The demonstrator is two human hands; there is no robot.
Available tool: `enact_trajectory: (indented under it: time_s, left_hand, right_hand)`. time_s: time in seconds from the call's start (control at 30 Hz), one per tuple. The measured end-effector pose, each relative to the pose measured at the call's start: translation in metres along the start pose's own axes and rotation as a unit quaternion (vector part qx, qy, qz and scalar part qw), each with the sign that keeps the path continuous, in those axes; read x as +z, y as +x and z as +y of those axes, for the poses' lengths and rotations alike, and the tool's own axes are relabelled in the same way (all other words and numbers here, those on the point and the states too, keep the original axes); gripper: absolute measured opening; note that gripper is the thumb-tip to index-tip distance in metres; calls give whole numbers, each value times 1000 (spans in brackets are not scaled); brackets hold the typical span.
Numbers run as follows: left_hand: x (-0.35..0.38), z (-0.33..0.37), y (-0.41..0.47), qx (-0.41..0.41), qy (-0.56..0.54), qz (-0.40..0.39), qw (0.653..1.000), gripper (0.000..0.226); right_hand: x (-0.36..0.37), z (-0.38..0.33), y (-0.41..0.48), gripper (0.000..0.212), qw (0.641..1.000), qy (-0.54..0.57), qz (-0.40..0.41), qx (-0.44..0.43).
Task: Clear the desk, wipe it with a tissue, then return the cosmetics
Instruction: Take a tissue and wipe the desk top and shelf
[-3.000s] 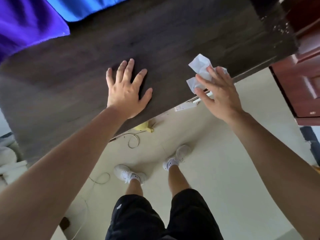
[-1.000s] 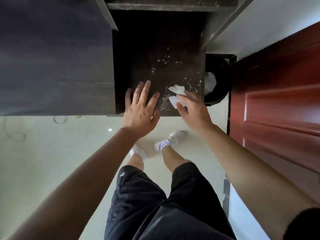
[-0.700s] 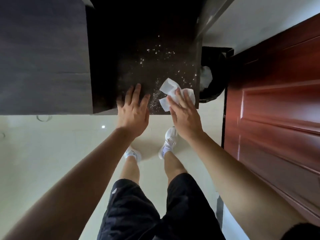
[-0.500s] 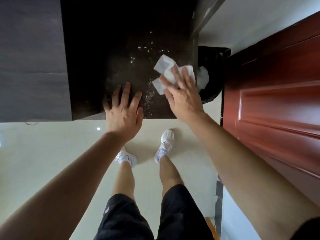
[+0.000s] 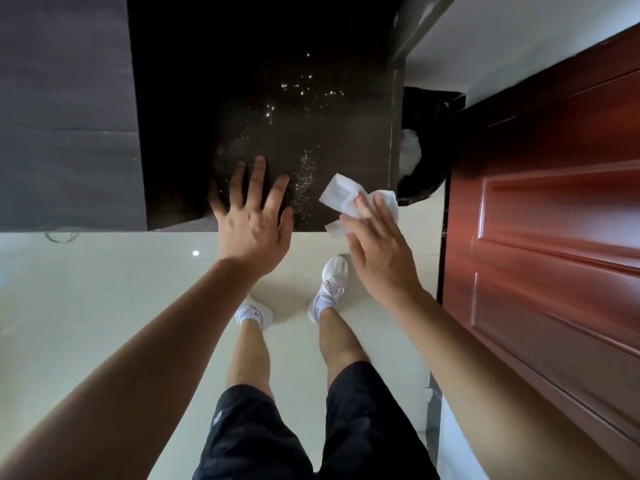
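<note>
Bracing with left hand spread flat and empty on tabletop, pressing tissue under right hand, fingers straight, probably to sweep specks off.

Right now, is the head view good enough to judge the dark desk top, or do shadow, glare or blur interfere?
Head view: the far half of the desk sinks into black shadow; specks nearer the edge glint brightly. Head view: the right hand and tissue are slightly motion-blurred, the left hand sharper; a glare spot dots the floor.
</note>
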State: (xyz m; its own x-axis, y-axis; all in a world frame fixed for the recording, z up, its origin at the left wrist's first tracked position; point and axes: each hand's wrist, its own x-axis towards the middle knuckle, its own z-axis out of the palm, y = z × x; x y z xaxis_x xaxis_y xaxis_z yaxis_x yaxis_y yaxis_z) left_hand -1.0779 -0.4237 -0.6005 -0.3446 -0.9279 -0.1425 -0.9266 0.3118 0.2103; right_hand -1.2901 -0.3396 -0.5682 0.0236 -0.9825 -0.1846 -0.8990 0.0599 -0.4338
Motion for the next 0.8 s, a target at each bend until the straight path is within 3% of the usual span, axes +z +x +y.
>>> enact_trajectory:
  time_s: [0.2,0.4,0.6,0.7,0.8]
  left_hand:
    - [-1,-1,0,-5,-10,-4,1000,50]
    - [-3,-1,0,-4,-14,-5,1000,50]
    - [-4,0,0,-8,-18,-13,1000,50]
    - [-1,-2,0,-10,-25,-9,1000,49]
    - [3,-2,0,-3,-23,-5,1000,49]
  right_hand:
    - [-16,11,73,19,999,-14,4,-49]
    - [-27,6,189,49,997,-71,29,20]
    - [-6,-5,94,48,999,-9,44,2]
    - [-3,-1,48,61,999,31,39,24]
    - [-7,4,66,72,999,36,27,26]
